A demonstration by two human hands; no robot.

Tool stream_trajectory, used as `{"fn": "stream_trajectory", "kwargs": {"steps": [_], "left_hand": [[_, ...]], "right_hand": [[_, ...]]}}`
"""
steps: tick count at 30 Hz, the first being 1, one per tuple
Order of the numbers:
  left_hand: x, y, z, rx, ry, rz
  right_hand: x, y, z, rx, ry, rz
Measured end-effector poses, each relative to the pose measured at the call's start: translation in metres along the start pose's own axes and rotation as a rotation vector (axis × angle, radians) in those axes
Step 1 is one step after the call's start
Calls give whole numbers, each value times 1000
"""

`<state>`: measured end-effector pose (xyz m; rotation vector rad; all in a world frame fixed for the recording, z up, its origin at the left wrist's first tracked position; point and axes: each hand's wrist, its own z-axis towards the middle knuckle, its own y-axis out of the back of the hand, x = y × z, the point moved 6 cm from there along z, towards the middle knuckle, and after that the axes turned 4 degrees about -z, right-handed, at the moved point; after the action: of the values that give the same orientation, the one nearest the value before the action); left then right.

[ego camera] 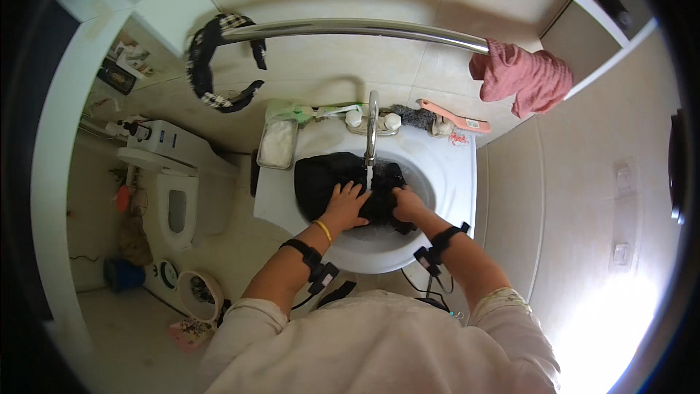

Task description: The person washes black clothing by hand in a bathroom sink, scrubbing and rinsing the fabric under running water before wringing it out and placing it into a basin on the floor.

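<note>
A black cloth item (326, 178) lies in the white washbasin (432, 197), partly in water, with its left part over the basin's rim. Water runs onto it from the chrome faucet (373, 126). My left hand (345, 207), with a yellow bracelet at the wrist, rests flat on the cloth, fingers spread. On the right, my right hand (407, 205) grips a bunched part of the same cloth. Black straps with small devices circle both forearms. What lies under the cloth is hidden.
A soap dish (277, 144) stands at the counter's left; a pink-handled brush (456, 116) lies at its back right. Overhead, a metal rail (350, 27) carries a headband (202, 63) and a pink cloth (522, 76). A toilet (178, 208) and a bin (199, 295) are leftward.
</note>
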<state>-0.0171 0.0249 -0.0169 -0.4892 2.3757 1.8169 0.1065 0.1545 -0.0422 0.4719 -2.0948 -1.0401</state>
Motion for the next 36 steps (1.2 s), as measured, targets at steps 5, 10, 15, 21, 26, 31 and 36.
{"fn": "stream_trajectory", "kwargs": {"steps": [5, 10, 15, 21, 26, 31, 36], "left_hand": [[2, 28, -51, 58, 107, -244], [-8, 70, -70, -82, 179, -296], [-3, 87, -87, -195, 253, -319], [44, 64, -101, -264, 363, -361], [49, 69, -87, -430, 273, -460], [31, 81, -91, -381, 326, -492], [-38, 117, -40, -539, 120, -491]], "right_hand": [[28, 65, -47, -128, 12, 336], [80, 127, -78, -190, 58, 916], [144, 208, -112, -372, 220, 1104], [223, 309, -147, -290, 395, 1049], [280, 373, -187, -332, 1088, 104], [328, 389, -214, 129, 1427, 499], [314, 433, -270, -285, 909, 1182]]}}
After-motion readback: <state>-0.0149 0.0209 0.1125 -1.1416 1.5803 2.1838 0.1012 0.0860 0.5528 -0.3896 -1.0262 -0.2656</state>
